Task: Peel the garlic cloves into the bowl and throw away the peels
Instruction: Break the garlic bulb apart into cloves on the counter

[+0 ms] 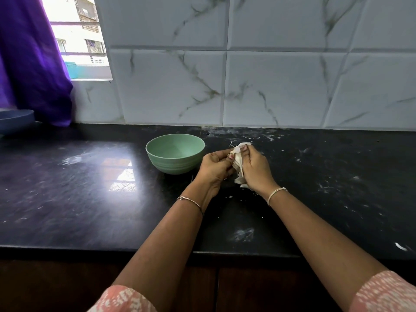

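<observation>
L hand (216,165) & R hand (255,168) both curled, fingertips pinching a white papery-skinned garlic clump (238,162) between them, just above the black speckled stone countertop (90,188). Some loose white peel (239,181) hangs under R palm. Just left of L hand, not touching, sits a round pale-green plastic bowl (171,165) on the counter; inside shows only bare green surface.

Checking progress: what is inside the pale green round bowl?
In the pale green round bowl, the far inner wall and floor look bare; no cloves visible. Its near rim hides the closest inner wall. The left hand and right hand grip papery white garlic beside it.
</observation>
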`<state>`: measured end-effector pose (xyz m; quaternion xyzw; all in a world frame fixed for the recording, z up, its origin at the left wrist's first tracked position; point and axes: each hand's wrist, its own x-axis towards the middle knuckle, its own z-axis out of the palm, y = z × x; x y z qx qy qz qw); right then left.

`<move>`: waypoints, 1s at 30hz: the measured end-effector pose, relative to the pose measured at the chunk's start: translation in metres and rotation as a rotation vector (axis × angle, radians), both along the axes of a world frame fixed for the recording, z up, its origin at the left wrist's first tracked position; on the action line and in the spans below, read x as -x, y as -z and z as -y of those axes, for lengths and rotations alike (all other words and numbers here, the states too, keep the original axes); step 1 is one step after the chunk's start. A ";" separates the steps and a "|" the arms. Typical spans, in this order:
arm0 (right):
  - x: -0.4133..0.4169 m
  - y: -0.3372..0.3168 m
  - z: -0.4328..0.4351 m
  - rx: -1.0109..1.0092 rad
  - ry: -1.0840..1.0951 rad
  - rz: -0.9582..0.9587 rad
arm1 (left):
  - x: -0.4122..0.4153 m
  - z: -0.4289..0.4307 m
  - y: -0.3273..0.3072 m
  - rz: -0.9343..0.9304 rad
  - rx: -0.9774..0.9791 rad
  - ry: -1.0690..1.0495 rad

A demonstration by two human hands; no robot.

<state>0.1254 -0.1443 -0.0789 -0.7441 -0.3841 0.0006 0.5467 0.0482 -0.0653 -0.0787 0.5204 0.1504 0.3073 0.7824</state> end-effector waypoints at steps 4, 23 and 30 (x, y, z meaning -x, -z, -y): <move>-0.002 0.001 0.002 -0.043 -0.021 -0.047 | 0.001 0.000 -0.001 0.010 0.045 0.042; -0.009 0.003 0.004 0.099 0.093 0.160 | 0.006 -0.010 -0.004 -0.011 0.163 -0.015; -0.009 0.004 -0.004 -0.140 -0.158 -0.259 | -0.001 -0.010 0.004 -0.040 0.055 -0.087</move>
